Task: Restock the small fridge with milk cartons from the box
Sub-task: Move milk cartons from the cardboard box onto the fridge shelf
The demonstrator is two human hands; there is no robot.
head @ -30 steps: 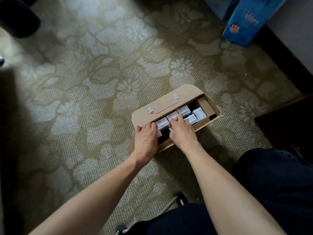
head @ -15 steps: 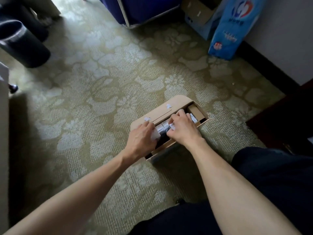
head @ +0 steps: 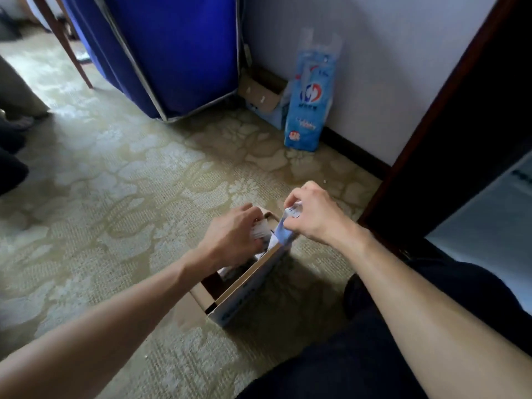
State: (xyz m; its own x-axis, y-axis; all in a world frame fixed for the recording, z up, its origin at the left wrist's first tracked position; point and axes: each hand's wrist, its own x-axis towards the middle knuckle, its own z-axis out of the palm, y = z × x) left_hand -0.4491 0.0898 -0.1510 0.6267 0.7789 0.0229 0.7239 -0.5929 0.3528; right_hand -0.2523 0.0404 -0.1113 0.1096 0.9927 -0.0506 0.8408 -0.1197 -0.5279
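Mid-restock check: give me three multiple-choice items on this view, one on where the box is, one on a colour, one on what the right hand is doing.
1. Where does the cardboard box stand? A on a table; B on the patterned carpet; C on a shelf.
2. What colour is the tall pack leaning on the wall? A blue; B red; C green.
3. What is the right hand doing? A lying flat on the carpet; B hanging idle; C gripping a milk carton over the box.
Answers: B, carpet shows all round the box; A, its wrapper is blue and white; C, its fingers curl round the carton above the box's far end.
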